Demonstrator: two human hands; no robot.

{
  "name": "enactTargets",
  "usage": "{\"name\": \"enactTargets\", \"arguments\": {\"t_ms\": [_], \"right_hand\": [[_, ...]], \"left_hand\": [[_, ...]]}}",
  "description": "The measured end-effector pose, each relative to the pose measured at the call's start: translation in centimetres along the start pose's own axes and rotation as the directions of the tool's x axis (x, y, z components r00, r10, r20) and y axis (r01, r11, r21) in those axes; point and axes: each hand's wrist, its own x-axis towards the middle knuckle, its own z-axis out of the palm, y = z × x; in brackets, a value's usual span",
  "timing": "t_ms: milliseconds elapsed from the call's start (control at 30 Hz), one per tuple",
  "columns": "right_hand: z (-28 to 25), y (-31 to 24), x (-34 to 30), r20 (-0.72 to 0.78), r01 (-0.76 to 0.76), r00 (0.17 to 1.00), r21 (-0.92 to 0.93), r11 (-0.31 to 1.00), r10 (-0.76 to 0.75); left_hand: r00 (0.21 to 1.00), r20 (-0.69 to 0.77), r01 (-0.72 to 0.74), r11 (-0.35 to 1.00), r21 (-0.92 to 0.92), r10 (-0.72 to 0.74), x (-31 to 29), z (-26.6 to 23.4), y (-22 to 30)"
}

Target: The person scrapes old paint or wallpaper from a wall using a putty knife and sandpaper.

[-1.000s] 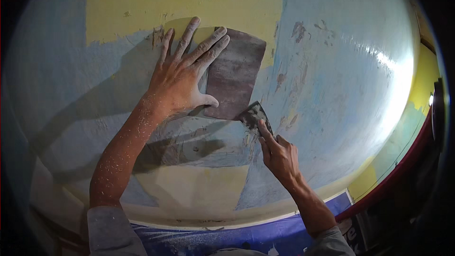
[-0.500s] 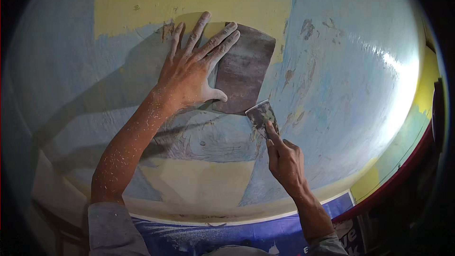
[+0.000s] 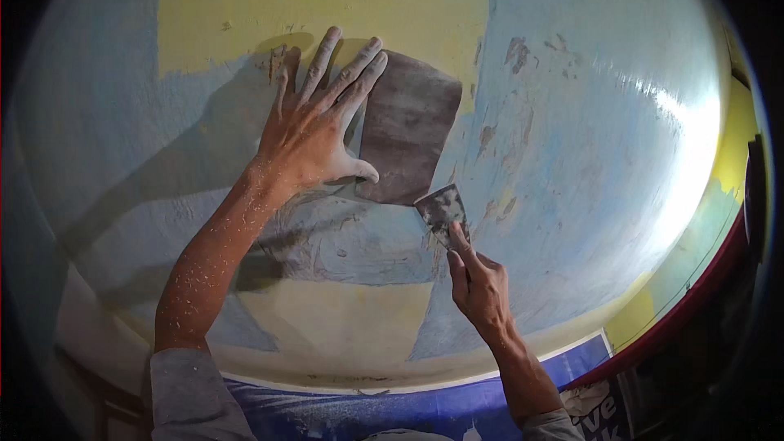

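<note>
The left hand (image 3: 302, 135) is spreading open, index finger and thumb meeting the near edge of the dark sheet (image 3: 412, 131), which is lying against the painted wall (image 3: 572, 171) just right of it. The right hand (image 3: 483, 284) is gripping a scraper (image 3: 442, 211), now sitting slightly lower than half a second ago.

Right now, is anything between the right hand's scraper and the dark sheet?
Nothing visible. The right hand holds the scraper at the lower right corner of the dark sheet; the left hand is at the opposite edge.
</note>
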Motion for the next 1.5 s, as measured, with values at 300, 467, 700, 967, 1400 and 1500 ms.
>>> {"name": "enactTargets", "arguments": {"t_ms": [300,467,700,967,1400,1500], "right_hand": [[2.8,-0.9,5.8,-0.085,0.062,0.994,-0.13,0.99,-0.073],[3.2,1.4,-0.3,0.065,-0.087,0.994,0.001,0.996,0.087],[0.2,-0.6,-0.6,-0.015,0.076,0.997,0.075,0.994,-0.075],[3.1,0.2,7.1,-0.182,0.109,0.978,0.01,0.994,-0.106],[2.1,-0.1,-1.5,-0.085,-0.043,0.994,0.207,0.977,0.062],[1.6,-1.5,3.6,-0.225,0.097,0.973,0.187,0.978,-0.053]], "left_hand": [[0.999,0.037,-0.04,0.997,0.064,0.037,0.1,0.0,0.4],[0.929,-0.074,-0.337,0.911,0.236,0.363,-0.3,3.0,-0.8],[0.981,-0.154,-0.137,0.987,-0.09,0.122,-1.5,3.6,0.6],[0.985,0.099,-0.137,0.99,-0.024,0.139,-1.0,1.4,1.3],[0.987,0.114,-0.109,0.993,-0.035,0.113,-0.6,1.4,2.4],[0.989,0.107,-0.105,0.994,-0.006,0.105,-1.0,1.0,2.1]]}}
